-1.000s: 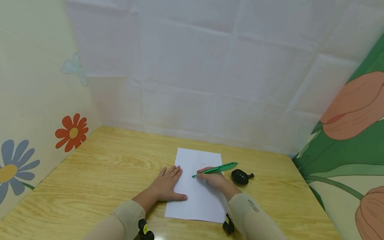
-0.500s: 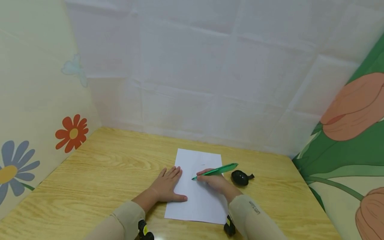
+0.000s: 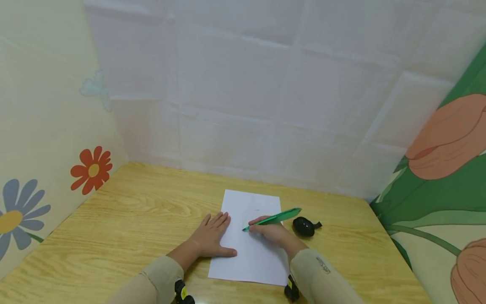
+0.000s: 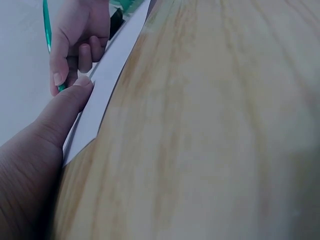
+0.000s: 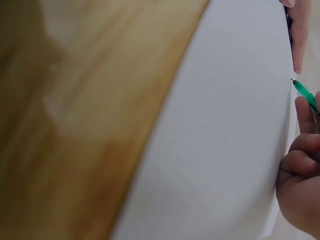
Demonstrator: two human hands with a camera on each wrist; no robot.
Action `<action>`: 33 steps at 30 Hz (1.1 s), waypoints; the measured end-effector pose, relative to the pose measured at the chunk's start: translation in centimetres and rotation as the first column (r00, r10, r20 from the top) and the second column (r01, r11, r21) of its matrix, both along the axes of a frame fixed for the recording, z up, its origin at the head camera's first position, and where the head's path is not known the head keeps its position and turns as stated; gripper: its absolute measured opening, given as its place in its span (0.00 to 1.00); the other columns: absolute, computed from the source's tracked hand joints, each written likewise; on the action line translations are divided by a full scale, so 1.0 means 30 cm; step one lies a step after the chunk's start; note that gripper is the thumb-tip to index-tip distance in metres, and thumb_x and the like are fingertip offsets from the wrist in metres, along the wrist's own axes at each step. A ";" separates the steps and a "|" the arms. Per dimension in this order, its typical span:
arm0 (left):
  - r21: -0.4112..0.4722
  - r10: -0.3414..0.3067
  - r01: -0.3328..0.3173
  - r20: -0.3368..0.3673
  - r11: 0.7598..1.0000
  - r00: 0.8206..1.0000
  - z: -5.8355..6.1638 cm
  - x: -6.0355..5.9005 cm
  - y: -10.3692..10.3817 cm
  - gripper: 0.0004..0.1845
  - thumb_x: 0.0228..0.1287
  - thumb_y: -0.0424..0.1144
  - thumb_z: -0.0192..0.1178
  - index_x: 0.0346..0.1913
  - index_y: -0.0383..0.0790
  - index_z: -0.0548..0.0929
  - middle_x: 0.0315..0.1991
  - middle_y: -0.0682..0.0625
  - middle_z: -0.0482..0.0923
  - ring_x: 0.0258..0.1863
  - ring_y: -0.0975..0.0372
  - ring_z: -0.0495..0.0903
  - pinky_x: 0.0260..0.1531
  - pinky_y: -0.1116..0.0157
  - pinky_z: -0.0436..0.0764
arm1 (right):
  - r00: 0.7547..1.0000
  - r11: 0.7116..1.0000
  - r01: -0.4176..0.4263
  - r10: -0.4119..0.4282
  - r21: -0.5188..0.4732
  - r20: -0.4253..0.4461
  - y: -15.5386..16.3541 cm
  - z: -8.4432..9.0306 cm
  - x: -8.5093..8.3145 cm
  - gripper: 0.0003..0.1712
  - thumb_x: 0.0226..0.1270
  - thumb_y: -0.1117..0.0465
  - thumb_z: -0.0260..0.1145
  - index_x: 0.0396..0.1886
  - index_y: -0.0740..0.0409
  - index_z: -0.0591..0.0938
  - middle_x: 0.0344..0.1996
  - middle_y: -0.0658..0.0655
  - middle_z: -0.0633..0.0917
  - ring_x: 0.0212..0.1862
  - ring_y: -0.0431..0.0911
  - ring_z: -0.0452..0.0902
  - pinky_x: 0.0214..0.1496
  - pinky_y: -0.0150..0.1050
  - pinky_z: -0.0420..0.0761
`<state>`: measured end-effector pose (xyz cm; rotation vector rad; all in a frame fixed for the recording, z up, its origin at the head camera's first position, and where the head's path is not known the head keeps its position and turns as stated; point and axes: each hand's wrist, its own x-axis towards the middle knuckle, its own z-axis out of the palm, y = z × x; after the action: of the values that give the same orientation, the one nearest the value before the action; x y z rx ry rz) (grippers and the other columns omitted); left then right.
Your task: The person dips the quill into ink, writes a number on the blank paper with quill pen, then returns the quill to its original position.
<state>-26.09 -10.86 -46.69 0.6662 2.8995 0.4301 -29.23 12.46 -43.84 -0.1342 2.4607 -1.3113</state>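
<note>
Head view: we've got our right hand (image 3: pixel 271 230) pinching a green pen (image 3: pixel 280 216), grip narrow, held on the pen near its tip end. Clock is centred on the white paper (image 3: pixel 243 264), which lies flat on the wood-grain table (image 3: pixel 144 211). Pen is slanted over the paper's middle: tip toward 9, tail between 2 and 3. Tip is at the paper; we can't tell if it's touching. Faint dark mark (image 3: pixel 257 210) on the paper between 12 and 1.

Our left hand (image 3: pixel 210 240) is at 9, grip wide, fingers and thumb spread, holding nothing. Its fingertips and thumb rest on the paper's left edge. Left wrist view shows the thumb across the sheet from our right hand.

Shiny black object (image 3: pixel 303 226) sits at 3 on the table, just beside the paper and near our right hand; can't say what it is. White sheet (image 3: pixel 243 105) hangs at 12. Red flower print (image 3: pixel 93 170) at 10, blue flower print (image 3: pixel 11 221) at 9, pink tulip print (image 3: pixel 448 137) at 2.
</note>
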 end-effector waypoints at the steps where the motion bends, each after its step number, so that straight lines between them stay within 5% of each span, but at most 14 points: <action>1: 0.004 -0.001 0.001 0.003 1.000 1.000 -0.004 -0.002 -0.001 0.63 0.49 0.79 0.55 0.77 0.37 0.53 0.79 0.44 0.48 0.80 0.51 0.45 0.76 0.44 0.40 | 1.000 1.000 -0.002 0.002 0.004 -0.002 0.001 0.000 -0.001 0.15 0.60 0.53 0.71 0.44 0.55 0.87 0.46 0.52 0.88 0.52 0.47 0.80 0.59 0.49 0.73; 33: 0.024 -0.011 0.011 -0.012 1.000 1.000 -0.002 0.001 -0.005 0.62 0.50 0.78 0.55 0.76 0.34 0.55 0.79 0.42 0.50 0.79 0.49 0.47 0.75 0.43 0.42 | 0.998 0.999 -0.052 0.052 0.003 -0.021 0.010 -0.006 0.010 0.14 0.58 0.55 0.73 0.43 0.55 0.88 0.44 0.51 0.88 0.46 0.40 0.79 0.49 0.36 0.73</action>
<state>-26.05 -11.01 -46.75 0.6901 2.9046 0.4614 -28.93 12.75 -44.01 -0.2104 2.4592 -1.2909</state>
